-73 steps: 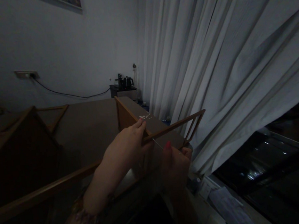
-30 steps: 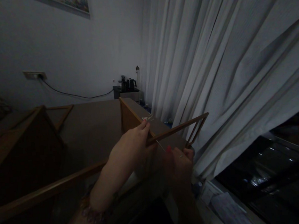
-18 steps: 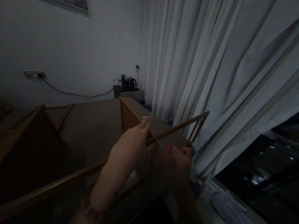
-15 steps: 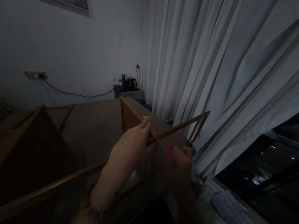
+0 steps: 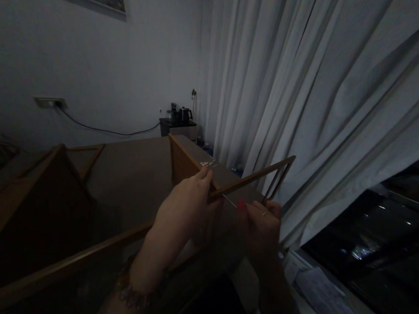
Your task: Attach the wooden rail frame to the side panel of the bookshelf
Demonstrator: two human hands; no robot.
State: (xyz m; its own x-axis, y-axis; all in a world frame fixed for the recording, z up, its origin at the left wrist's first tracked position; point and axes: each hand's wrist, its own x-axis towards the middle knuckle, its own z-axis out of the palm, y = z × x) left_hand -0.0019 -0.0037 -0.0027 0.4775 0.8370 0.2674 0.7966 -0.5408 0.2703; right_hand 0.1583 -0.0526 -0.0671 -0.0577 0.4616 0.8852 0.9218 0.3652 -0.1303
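My left hand (image 5: 184,200) is closed round a long wooden rail (image 5: 253,178), at the spot where it meets an upright wooden panel (image 5: 185,161). Its thumb and fingers press the two pieces together. Just to the right, my right hand (image 5: 262,223) is a fist round a screwdriver-like tool. A thin metal shaft (image 5: 230,201) sticks out of it, tip against the side of the rail by the joint. The tool's handle is hidden in my fingers. From the lower left the rail runs under my left wrist to an open, slatted end (image 5: 280,177) at the right.
Several small pale pieces (image 5: 207,164) lie on the grey-brown table (image 5: 133,166) beyond my left hand. A big wooden part (image 5: 30,207) stands at the left. White curtains (image 5: 299,95) hang close on the right. A black kettle (image 5: 184,114) sits on a far cabinet.
My right hand has shifted a little to the right and turned slightly, with the tool's tip still at the rail. The left hand keeps its hold almost unmoved.
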